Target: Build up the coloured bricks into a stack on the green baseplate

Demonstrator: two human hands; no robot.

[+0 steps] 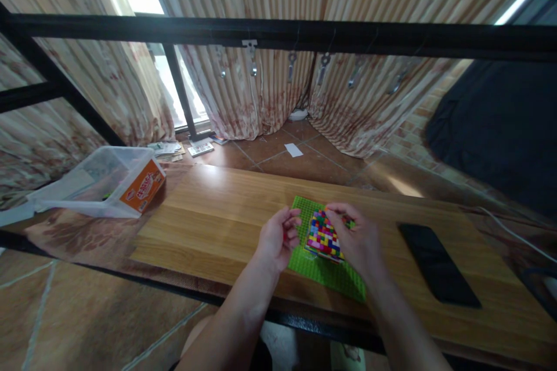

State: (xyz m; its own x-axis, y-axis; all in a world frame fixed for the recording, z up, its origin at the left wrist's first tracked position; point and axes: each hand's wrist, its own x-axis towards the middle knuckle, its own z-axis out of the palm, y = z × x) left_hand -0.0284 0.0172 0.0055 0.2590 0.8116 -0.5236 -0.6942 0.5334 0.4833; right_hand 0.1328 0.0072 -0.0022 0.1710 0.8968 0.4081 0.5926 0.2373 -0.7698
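A block of many small coloured toy bricks (322,236) rises from a green baseplate (333,278) on the wooden board. My right hand (354,235) reaches over the block's right and far side, thumb and fingertips pinched together at its top back edge. What sits between those fingertips is too small to name. Left of the block, my left hand (278,237) hovers over the baseplate's edge with its fingers curled inward. A speck of red shows within the curled fingers, but its shape is hidden.
A black phone (438,264) lies on the wooden board (209,214) at the right. At the left stands a clear plastic box (104,208) with an orange label. A black metal bar (278,35) with hanging hooks crosses beyond the board, before curtains (261,93).
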